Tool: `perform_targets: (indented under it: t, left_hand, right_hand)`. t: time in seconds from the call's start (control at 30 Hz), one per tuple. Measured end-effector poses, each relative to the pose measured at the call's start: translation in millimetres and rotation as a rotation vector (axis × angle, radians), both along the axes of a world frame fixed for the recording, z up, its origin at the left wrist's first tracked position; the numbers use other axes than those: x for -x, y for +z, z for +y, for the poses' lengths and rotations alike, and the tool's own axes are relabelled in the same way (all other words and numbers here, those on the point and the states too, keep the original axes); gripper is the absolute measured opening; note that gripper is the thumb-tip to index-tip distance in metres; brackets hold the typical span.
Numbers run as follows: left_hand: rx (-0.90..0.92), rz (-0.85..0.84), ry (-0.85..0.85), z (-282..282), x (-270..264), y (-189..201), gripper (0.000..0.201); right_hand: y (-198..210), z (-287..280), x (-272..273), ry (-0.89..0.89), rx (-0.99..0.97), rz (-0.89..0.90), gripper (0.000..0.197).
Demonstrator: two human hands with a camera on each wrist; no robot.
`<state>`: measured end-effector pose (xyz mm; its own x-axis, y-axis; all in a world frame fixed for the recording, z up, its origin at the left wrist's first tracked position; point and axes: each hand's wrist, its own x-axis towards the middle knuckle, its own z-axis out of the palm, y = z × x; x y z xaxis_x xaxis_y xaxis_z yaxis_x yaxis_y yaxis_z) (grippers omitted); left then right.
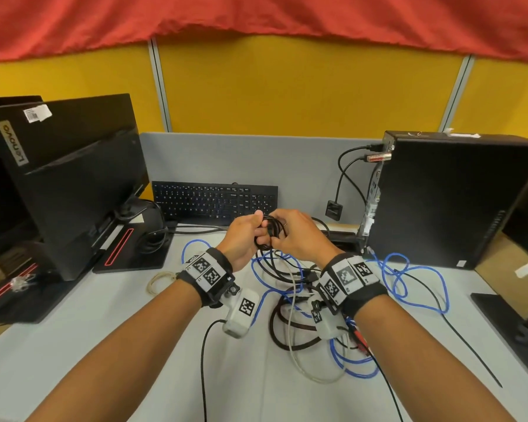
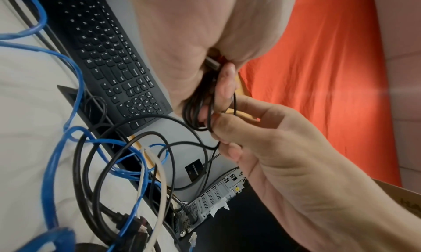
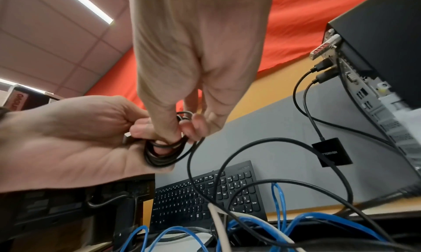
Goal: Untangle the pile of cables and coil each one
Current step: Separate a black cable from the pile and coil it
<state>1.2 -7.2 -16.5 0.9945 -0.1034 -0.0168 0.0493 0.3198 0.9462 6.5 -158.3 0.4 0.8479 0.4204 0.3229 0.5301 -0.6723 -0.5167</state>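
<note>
You are gripping the black cable's coil point(image 1: 267, 231) in your left hand point(image 1: 241, 236) while your right hand point(image 1: 296, 234) is pinching its strand, so be laying each new loop evenly.

The pale grey desk point(image 1: 104, 354) carries a black flat monitor on a stand point(image 1: 73, 184) at its left edge, a black keyboard point(image 1: 214, 202) leaning against the grey back partition point(image 1: 302, 166) at the middle of the far edge, and a black desktop computer tower point(image 1: 448, 202) at the far right corner. Between monitor and tower, nearer the front edge, lies a tangled pile of blue, black and beige cables point(image 1: 311, 306), with a small beige coiled cable point(image 1: 159, 281) to its left, before the monitor stand. Above the pile, before the keyboard, the left hand point(image 1: 241, 239) and the right hand point(image 1: 299, 236) meet around a thin black cable coil point(image 1: 269, 233), from which a strand hangs into the pile.
</note>
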Motion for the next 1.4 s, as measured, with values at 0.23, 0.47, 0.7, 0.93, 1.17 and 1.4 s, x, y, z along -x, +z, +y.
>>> perform_targets:
  t: [0.23, 0.47, 0.7, 0.93, 1.17, 1.4]
  left_hand:
    - [-0.235, -0.051, 0.002, 3.8, 1.2, 6.6, 0.05]
    - [-0.492, -0.204, 0.335, 59.1, -15.8, 25.2, 0.048]
    - [-0.298, -0.12, 0.658, 95.8, -37.3, 34.1, 0.042]
    - [-0.033, -0.09, 0.624, 100.8, -44.5, 37.8, 0.036]
    - [-0.193, -0.159, 0.443, 82.7, -33.8, 18.1, 0.047]
    - [-0.361, -0.252, 0.3, 48.9, -23.0, 6.1, 0.058]
  right_hand:
    - [-11.7, -16.4, 1.4, 0.095, -0.091, 0.066, 0.019]
    - [-9.6, -75.1, -13.7, -0.052, -0.082, 0.119, 0.024]
    - [-20.0, -101.2, -20.0, -0.133, 0.133, 0.162, 0.027]
    - [-35.7, -82.9, -20.4, -0.238, 0.322, 0.36, 0.013]
    - [-17.7, -77.7, -20.8, -0.397, -0.413, 0.201, 0.019]
    - [-4.6, -72.1, -10.5, -0.329, -0.68, 0.074, 0.025]
